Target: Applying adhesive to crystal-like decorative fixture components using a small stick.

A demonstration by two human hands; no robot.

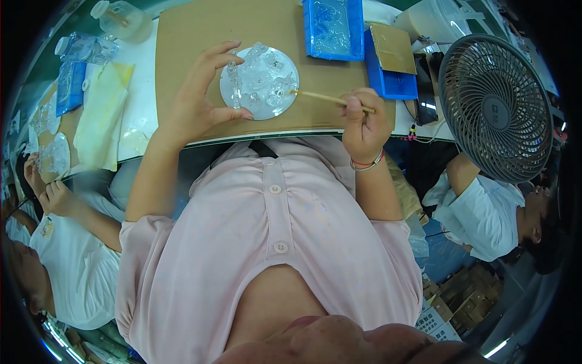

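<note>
On the brown board in front of me lies a round whitish disc carrying a knobbly clear plastic piece. My left hand reaches round its left side, thumb at the near end and fingertips at the far end, closed on the clear piece. Between the pinched fingers of my right hand is a thin wooden stick. Its tip points left and meets the right part of the clear piece; whether it presses on it I cannot tell.
A blue tray with clear material and a blue bin with cardboard stand behind, beside a large fan. Bottles and a yellowish cloth lie left. Co-workers sit on both sides; the left one's hands hold a clear piece.
</note>
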